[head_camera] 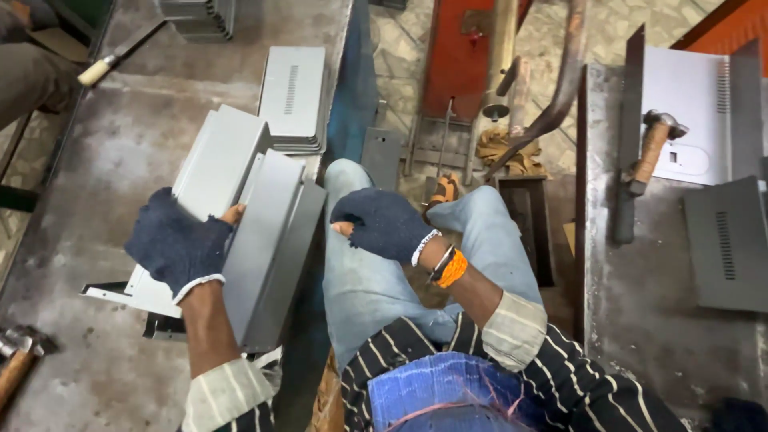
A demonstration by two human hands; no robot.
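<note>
Gloves of dark blue knit covered both hands of the seated person, whose legs in pale jeans filled the gap between two benches. The left hand [178, 244] lay flat on a pile of bent grey sheet-metal panels [264, 240] at the near edge of the left workbench [96, 160], its bare fingertips [234, 213] showing against the topmost panel; it pressed on the panels, and I could not tell whether the fingers closed around an edge. The right hand [382, 224] hung over the left knee, just beside the panels yet apart from them, curled loosely with nothing in it, an orange band [453, 269] at its wrist. Farther back on the same bench sat a stack of flat slotted panels [293, 98], and beyond that another stack of grey parts [198, 18]. A hammer [18, 362] rested at the bench's near left corner. Across the gap, the right bench [640, 320] carried a wooden-handled hammer [650, 152], a white slotted sheet [688, 128] and a dark grey slotted panel [726, 244]. Between the benches stood a red machine frame [460, 56] with a curved steel lever [552, 96].
</note>
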